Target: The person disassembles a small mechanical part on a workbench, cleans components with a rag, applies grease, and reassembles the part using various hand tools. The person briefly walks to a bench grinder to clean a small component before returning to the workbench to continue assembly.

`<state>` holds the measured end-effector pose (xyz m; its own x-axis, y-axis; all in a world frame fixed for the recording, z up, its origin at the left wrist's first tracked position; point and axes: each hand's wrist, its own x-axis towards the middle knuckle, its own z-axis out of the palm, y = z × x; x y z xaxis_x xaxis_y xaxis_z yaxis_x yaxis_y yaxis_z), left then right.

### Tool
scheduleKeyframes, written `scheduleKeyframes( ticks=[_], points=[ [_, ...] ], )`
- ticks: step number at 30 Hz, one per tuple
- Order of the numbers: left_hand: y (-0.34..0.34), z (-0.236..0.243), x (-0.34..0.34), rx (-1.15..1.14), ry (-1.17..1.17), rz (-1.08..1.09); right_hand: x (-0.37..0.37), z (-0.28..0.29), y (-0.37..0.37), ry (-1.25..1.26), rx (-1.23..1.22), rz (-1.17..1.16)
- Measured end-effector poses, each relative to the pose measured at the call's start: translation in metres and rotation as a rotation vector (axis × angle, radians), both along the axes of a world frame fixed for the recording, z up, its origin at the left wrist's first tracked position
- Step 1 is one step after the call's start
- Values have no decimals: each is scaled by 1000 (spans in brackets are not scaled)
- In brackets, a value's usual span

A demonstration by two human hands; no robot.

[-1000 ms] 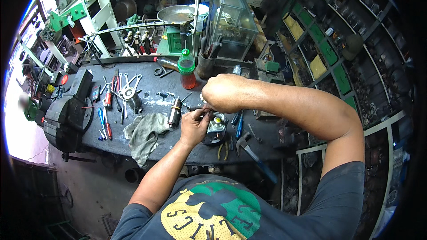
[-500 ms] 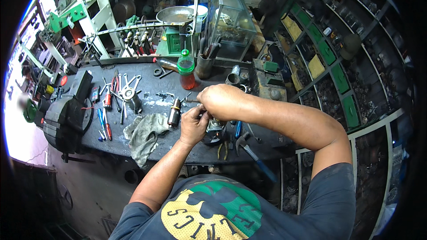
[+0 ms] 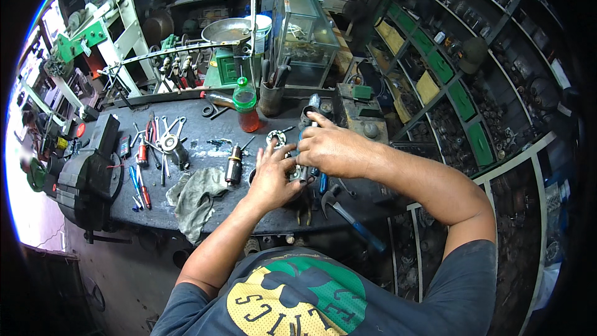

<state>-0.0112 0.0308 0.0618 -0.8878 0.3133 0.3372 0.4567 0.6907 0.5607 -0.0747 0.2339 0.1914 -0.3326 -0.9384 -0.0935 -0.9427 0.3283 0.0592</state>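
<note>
My left hand (image 3: 272,176) spreads its fingers at the metal part (image 3: 300,172), which sits mostly hidden on the bench (image 3: 217,130) between my hands; my right hand (image 3: 331,149) curls over it. I cannot tell whether either grips anything. Dark letters cross the yellow-and-green print (image 3: 255,298) on my shirt (image 3: 404,314).

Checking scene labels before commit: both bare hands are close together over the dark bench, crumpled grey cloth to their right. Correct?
Not quite: the crumpled grey cloth lies to the left of the bare left hand and bare right hand, as the head view shows. The rest holds: the hands are close together over the dark bench.
</note>
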Motion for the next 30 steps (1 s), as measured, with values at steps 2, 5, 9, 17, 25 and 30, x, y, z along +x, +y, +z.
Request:
scheduleKeyframes(
  ticks=[2, 5, 9, 17, 25, 30],
  points=[
    [7, -7, -3, -33, 224, 82, -3, 4, -3, -20, 18, 77],
    [13, -27, -13, 279, 27, -38, -7, 8, -6, 36, 96, 89],
    [10, -16, -11, 206, 63, -100, -1, 36, -29, -37, 371, -144],
    [11, -11, -6, 165, 100, -85, -3, 45, -23, 152, 58, -150],
    [27, -48, -9, 318, 169, -2, -10, 31, -9, 78, 270, 72],
    [17, -36, -16, 263, 136, -46, 2, 30, -16, -269, -64, -541]
  ],
)
